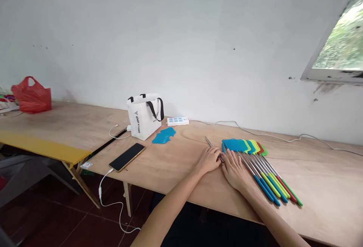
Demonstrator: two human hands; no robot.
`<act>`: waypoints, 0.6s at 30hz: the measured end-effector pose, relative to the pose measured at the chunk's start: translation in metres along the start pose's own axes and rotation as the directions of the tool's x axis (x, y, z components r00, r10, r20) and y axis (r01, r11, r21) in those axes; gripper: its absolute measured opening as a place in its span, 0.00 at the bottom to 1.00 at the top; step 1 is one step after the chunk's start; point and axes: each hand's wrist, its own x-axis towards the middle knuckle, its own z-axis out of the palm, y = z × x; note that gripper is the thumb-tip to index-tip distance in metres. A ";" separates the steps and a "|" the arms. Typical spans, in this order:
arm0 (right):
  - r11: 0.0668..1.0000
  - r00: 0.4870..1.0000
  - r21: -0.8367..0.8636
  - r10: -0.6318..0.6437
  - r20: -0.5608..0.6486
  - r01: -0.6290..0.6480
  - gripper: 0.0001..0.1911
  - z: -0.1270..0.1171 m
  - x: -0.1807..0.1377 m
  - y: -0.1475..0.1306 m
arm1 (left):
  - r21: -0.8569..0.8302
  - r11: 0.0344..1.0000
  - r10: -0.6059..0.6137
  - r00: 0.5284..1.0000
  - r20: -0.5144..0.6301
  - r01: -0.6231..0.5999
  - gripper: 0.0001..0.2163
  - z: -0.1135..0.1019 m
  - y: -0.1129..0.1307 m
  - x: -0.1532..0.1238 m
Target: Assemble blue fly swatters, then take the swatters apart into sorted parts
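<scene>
Left hand (209, 160) grips a bare rod (209, 142); right hand (234, 169) rests flat, open, beside it. Swatters (259, 164) lie finished in a row; blue heads (163, 135) lie loose by the bag (143, 120).

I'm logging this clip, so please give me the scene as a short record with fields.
surface: wooden table
left hand: on the table, fingertips at a metal rod
right hand: flat on the table, beside the swatters
swatters: side by side; blue, green, yellow and red
also on table: phone, white bag, power strip, blue pieces, red bag
</scene>
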 end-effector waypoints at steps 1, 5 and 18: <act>1.000 1.000 -0.014 0.013 0.003 -0.013 0.28 0.001 0.005 0.000 | 0.025 1.000 0.000 1.000 -0.012 0.001 0.13 0.000 0.001 0.000; 0.996 0.992 -0.035 0.089 0.093 -0.086 0.27 0.002 0.025 -0.001 | 0.146 0.986 -0.073 0.996 -0.050 0.080 0.11 0.002 0.002 -0.002; 0.991 0.983 0.088 0.087 0.160 -0.102 0.30 0.003 0.032 -0.002 | 0.203 0.889 -0.386 0.911 -0.147 0.410 0.10 0.005 -0.002 -0.001</act>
